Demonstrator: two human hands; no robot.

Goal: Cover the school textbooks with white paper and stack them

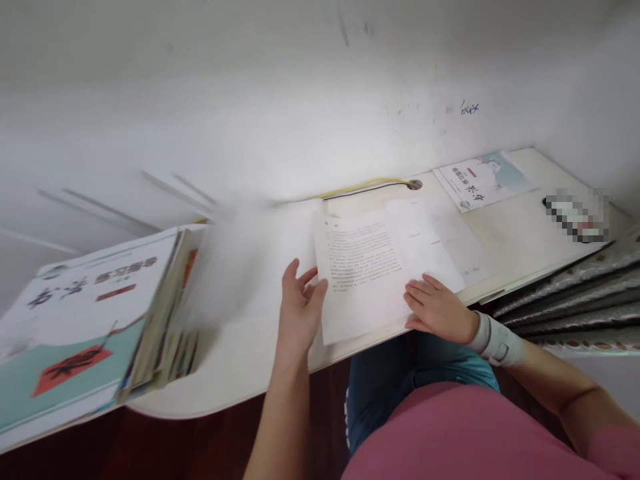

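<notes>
Printed sheets of paper point(363, 260) lie on the white desk in front of me, the left one filled with lines of small text. Beside their left edge, my left hand point(301, 300) is raised with its fingers apart and nothing in it. My right hand point(436, 308), with a pale band on the wrist, rests flat on the lower right part of the sheets, fingers stretched out. Farther left, a pale sheet-like blur point(220, 267) shows next to the book stack; its exact shape cannot be made out.
A thick stack of books point(85, 313) stands on the left of the desk point(240, 373). At the back right lies a booklet point(485, 179), with a pixelated phone-like object point(575, 215) nearby. A yellow cable point(370, 181) runs along the wall to a round hole. Folded silvery material point(575, 300) is at right.
</notes>
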